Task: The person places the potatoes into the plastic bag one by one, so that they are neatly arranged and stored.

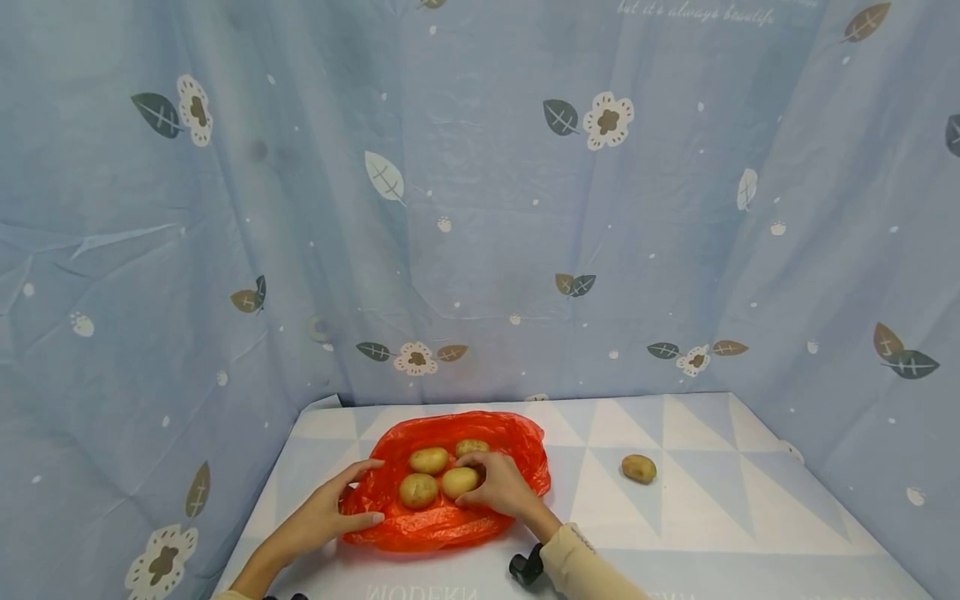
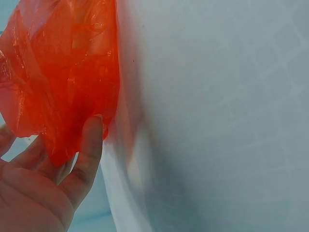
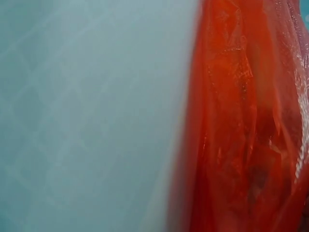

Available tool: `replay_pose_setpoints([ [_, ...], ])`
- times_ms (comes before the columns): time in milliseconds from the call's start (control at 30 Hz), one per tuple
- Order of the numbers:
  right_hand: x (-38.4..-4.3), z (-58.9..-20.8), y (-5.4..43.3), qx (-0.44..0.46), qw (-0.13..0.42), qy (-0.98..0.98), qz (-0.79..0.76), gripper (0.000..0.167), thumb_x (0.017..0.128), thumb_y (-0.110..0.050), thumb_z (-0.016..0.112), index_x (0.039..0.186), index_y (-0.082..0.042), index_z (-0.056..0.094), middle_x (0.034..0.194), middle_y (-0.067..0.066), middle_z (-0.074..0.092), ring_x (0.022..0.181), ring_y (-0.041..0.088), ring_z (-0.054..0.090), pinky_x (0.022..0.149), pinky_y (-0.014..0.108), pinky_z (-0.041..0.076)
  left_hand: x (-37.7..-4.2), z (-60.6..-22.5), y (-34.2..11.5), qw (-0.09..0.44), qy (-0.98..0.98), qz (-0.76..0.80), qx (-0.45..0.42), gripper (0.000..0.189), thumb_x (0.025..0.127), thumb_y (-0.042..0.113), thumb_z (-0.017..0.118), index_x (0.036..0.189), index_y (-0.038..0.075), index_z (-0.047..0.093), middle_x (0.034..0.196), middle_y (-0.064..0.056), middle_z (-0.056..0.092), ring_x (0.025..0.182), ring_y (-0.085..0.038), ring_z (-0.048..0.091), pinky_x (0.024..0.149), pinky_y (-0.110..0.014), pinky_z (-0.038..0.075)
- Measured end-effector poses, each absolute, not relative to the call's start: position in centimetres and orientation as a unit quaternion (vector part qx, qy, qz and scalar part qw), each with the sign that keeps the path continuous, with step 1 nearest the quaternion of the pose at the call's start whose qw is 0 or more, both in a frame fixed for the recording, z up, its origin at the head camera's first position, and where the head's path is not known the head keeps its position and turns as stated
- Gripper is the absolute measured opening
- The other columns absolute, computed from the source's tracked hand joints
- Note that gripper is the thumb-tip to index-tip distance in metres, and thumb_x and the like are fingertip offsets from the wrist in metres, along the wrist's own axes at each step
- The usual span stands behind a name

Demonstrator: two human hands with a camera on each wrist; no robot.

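Observation:
A red plastic bag (image 1: 408, 533) lies spread on the table with its mouth up, and several potatoes (image 1: 417, 491) sit inside it. My right hand (image 1: 504, 485) reaches into the bag and holds a potato (image 1: 460, 482) between thumb and fingers. At the bag's left side is my left hand (image 1: 330, 510), thumb and fingers spread wide along its edge. The left wrist view shows that hand's thumb (image 2: 91, 145) against the red plastic, its other fingers partly behind the bag. Only the bag's side (image 3: 231, 121) fills the right part of the right wrist view; the right hand is hidden there.
A single potato (image 1: 639, 468) lies on the table to the right of the bag. The table (image 1: 697, 517) has a white and pale blue triangle-patterned cover. A blue curtain (image 1: 480, 208) with leaves and flowers surrounds it at the back and sides.

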State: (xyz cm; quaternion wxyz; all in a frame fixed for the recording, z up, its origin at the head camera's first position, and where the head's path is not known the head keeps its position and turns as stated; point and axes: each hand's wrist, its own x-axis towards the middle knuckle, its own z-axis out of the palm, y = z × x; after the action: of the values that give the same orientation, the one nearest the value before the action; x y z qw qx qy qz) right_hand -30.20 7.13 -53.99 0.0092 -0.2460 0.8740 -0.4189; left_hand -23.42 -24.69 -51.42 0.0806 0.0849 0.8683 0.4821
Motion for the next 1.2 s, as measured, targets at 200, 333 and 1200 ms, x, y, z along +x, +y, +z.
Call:
replay_pose_setpoints([
  [200, -30.3, -54.0, 7.1, -0.250, 0.016, 0.874, -0.417, 0.044, 0.076, -0.022, 0.094, 0.115, -0.022, 0.074, 0.115, -0.012, 0.069, 0.109, 0.015, 0.061, 0.101, 0.043, 0.051, -23.3, -51.4, -24.6, 0.080, 0.871, 0.479, 0.077, 0.077, 0.085, 0.036, 0.086, 0.151, 0.020, 0.049, 0.150, -0.017, 0.049, 0.129, -0.037, 0.052, 0.098, -0.058, 0.052],
  [333, -30.2, -53.7, 7.4, -0.252, 0.023, 0.877, -0.408, 0.043, 0.078, -0.022, 0.092, 0.117, -0.021, 0.074, 0.116, -0.011, 0.069, 0.111, 0.016, 0.061, 0.102, 0.044, 0.051, -23.3, -51.4, -24.5, 0.078, 0.872, 0.476, 0.084, 0.077, 0.085, 0.036, 0.085, 0.151, 0.019, 0.049, 0.149, -0.017, 0.049, 0.128, -0.037, 0.053, 0.098, -0.057, 0.052],
  [1200, -30.2, -50.1, 16.9, -0.226, -0.028, 0.867, -0.443, 0.040, 0.085, -0.020, 0.087, 0.119, -0.007, 0.072, 0.116, 0.012, 0.071, 0.098, 0.028, 0.070, 0.082, 0.034, 0.060, -23.4, -51.5, -24.2, 0.073, 0.872, 0.478, 0.076, 0.070, 0.088, 0.038, 0.082, 0.148, 0.021, 0.052, 0.150, -0.016, 0.049, 0.133, -0.040, 0.050, 0.101, -0.060, 0.050],
])
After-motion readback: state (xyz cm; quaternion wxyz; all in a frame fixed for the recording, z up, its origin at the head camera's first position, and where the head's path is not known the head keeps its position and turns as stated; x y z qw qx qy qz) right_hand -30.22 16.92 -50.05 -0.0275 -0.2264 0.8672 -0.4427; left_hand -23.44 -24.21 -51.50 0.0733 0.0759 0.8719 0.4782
